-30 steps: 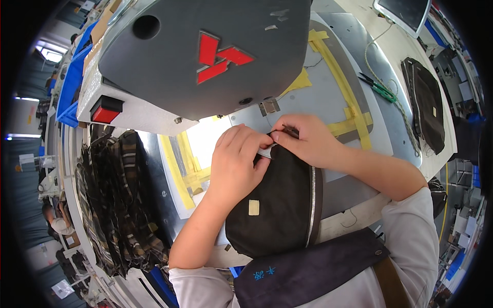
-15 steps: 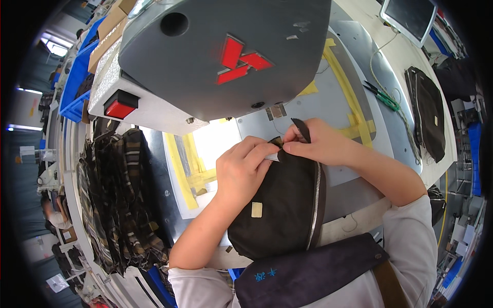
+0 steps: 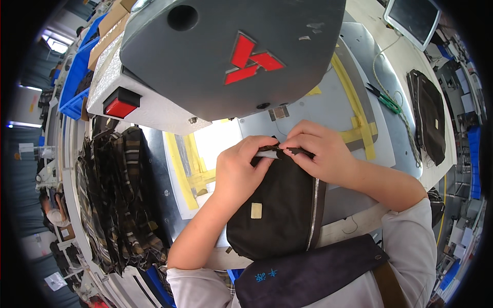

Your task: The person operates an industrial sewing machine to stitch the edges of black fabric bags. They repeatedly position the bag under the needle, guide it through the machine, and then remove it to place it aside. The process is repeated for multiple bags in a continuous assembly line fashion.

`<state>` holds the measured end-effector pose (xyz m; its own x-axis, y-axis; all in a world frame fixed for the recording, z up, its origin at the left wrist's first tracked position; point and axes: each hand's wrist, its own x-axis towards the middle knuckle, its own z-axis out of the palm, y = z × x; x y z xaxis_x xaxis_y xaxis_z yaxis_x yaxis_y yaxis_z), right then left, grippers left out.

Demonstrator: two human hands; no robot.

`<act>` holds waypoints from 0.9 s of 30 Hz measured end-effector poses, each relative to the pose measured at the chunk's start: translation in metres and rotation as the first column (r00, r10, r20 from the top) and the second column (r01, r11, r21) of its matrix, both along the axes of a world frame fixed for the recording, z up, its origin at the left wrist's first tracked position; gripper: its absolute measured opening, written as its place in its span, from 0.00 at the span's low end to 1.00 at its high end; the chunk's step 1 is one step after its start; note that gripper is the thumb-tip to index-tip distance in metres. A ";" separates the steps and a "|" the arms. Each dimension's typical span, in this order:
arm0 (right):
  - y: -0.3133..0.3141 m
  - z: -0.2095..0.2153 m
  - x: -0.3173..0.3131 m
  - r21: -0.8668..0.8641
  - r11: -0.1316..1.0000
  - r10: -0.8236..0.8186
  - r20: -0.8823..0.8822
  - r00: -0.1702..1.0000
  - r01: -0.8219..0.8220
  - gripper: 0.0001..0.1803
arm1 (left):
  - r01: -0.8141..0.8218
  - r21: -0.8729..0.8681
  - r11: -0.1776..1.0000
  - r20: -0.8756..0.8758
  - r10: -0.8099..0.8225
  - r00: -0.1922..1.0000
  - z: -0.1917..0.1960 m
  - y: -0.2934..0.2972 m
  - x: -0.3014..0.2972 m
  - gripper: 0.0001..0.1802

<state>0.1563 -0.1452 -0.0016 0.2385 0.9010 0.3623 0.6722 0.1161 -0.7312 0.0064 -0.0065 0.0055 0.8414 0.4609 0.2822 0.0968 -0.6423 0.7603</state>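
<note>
A dark fabric bag piece (image 3: 272,205) with a metal zipper (image 3: 314,213) down its right side lies in front of me, a small cream patch (image 3: 256,210) on its face. My left hand (image 3: 244,167) pinches the top edge, where a pale strip (image 3: 267,154) shows between thumb and fingers. Close beside it, my right hand (image 3: 318,154) is closed on a dark strap end (image 3: 300,151) at the same edge. The fingertips of both hands nearly meet. What lies beneath the fingers is hidden.
The grey sewing machine head (image 3: 231,56) overhangs the work plate, which bears yellow tape (image 3: 354,102). Plaid fabric pieces (image 3: 120,195) hang at left. Green-handled scissors (image 3: 387,101), a cord, and another dark zippered piece (image 3: 429,118) lie at right. A red switch (image 3: 121,103) sits on the machine's left.
My right hand has turned and lowered the strap end, which stood upright before and now lies flatter toward the right. My left hand has stayed nearly in place.
</note>
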 end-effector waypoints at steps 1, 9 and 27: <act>0.001 0.002 -0.001 -0.020 1.000 -0.008 0.016 1.000 0.009 0.09 | 0.012 0.096 0.995 0.004 -0.012 1.000 0.000 0.000 0.000 0.11; 0.006 0.023 0.007 -0.356 0.934 -0.106 -0.334 0.937 -0.021 0.05 | 0.080 0.272 0.959 0.066 -0.102 0.993 -0.005 0.003 0.001 0.08; 0.007 0.023 0.011 -0.408 0.911 -0.105 -0.372 0.922 -0.061 0.08 | 0.045 -0.257 0.965 -0.028 -0.054 0.998 0.003 0.002 0.001 0.05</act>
<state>0.1675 -0.1381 0.0211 0.3032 0.9403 -0.1548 0.3332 -0.2568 -0.9072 0.0073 -0.0043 0.0081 0.8722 0.4713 0.1308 0.0987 -0.4316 0.8967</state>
